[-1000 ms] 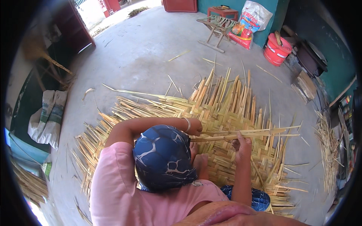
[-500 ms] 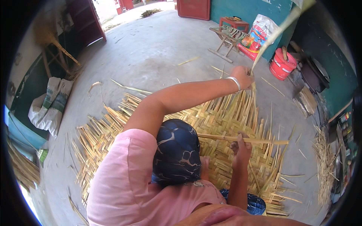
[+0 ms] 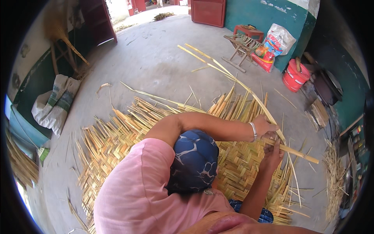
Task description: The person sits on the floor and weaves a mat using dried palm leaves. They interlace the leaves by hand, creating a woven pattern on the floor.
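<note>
A: Hands? Quick.
B: Left hand [image 3: 267, 125] had its fingers closed round a long bamboo strip [image 3: 218, 64]. Right hand [image 3: 273, 153] was curled tight on a thicker slat [image 3: 302, 155] just below it.
A: Where was it?
B: Both hands were at the right edge of the woven mat [image 3: 241, 171]. The strip ran from there up-left over the concrete floor [image 3: 156, 66].
A: Looks?
B: Pale yellow, thin, flat, bowed, with split-looking tips.
A: Risk?
B: Likely the free end whipping or snagging on the loose upright slats [image 3: 233, 105]. Bending it too hard could crack it, and a slack grip could let the weave gap.
</note>
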A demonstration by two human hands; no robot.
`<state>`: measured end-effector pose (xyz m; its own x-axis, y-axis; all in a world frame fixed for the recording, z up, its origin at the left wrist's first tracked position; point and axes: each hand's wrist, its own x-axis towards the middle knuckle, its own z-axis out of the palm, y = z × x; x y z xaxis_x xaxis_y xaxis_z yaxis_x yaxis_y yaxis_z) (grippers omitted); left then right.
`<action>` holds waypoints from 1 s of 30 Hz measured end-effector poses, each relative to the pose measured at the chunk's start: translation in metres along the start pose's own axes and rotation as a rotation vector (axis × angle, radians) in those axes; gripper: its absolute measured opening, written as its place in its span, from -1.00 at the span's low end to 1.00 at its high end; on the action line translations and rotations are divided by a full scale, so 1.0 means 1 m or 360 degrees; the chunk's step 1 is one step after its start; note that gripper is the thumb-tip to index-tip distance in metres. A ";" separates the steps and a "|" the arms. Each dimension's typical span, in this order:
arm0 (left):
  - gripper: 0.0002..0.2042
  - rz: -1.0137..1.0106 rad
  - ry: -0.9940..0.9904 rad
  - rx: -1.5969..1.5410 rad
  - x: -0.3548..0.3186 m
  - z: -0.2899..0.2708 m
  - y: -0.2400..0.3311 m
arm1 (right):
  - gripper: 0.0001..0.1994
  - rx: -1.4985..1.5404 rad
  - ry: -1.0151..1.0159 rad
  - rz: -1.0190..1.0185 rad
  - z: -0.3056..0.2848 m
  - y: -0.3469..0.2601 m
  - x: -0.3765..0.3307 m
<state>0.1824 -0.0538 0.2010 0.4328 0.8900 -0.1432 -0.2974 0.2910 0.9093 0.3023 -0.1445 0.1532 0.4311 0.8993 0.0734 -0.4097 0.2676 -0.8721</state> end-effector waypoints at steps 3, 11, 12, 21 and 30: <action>-0.79 -0.0041 0.0023 0.0176 -0.007 -0.006 -0.011 | -0.76 -0.0026 0.0134 0.0006 -0.005 0.005 0.001; -0.66 -0.0252 -0.0005 0.0207 -0.027 -0.015 -0.032 | -0.78 0.0070 0.0116 0.0048 -0.010 0.008 -0.005; -0.66 -0.0249 -0.0012 0.0188 -0.028 -0.013 -0.032 | -0.79 0.0075 0.0104 0.0046 -0.015 0.010 -0.004; -0.63 -0.0589 -0.0232 0.0194 -0.049 -0.001 -0.016 | -0.84 0.0259 0.0103 0.0105 -0.041 0.015 -0.002; -0.58 0.1549 -0.0345 0.2129 -0.030 -0.011 -0.030 | -0.85 0.0205 0.0049 0.0305 -0.042 0.007 -0.024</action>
<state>0.1687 -0.0855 0.1740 0.6716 0.4512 0.5877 0.3308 -0.8923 0.3071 0.3231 -0.1788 0.1253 0.3589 0.9276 -0.1038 -0.5849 0.1369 -0.7995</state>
